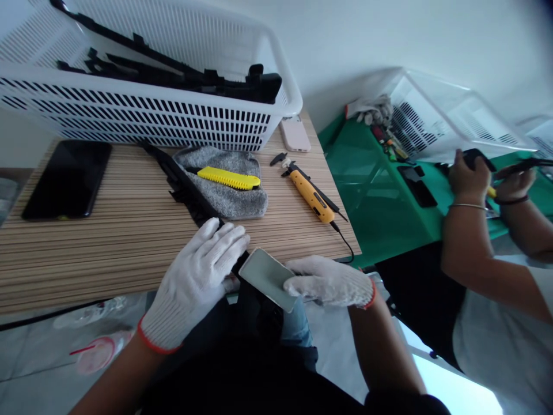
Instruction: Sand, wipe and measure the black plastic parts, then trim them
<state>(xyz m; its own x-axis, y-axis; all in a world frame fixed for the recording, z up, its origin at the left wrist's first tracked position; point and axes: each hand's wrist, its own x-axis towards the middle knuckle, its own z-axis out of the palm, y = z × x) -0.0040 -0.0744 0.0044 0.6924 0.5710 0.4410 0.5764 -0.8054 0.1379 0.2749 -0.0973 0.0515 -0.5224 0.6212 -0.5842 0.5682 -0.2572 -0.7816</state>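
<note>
My left hand [201, 276], in a white knit glove, is closed over a long black plastic part [184, 184] that runs from the table down past the table's front edge. The part's lower end carries a wide, pale grey-green panel [268, 278]. My right hand [328, 280], gloved too, grips the right side of this panel with the thumb on top. Just beyond my left hand, a yellow utility knife [228, 178] rests on a folded grey cloth [242, 204], and the black part lies over the cloth's left side.
A white basket [173, 109] of black parts stands at the back. A black phone [69, 180], a pink phone [295, 134] and a corded orange tool [311, 196] lie on the wooden table [129, 242]. Right, a person's hands work over a green table [367, 173].
</note>
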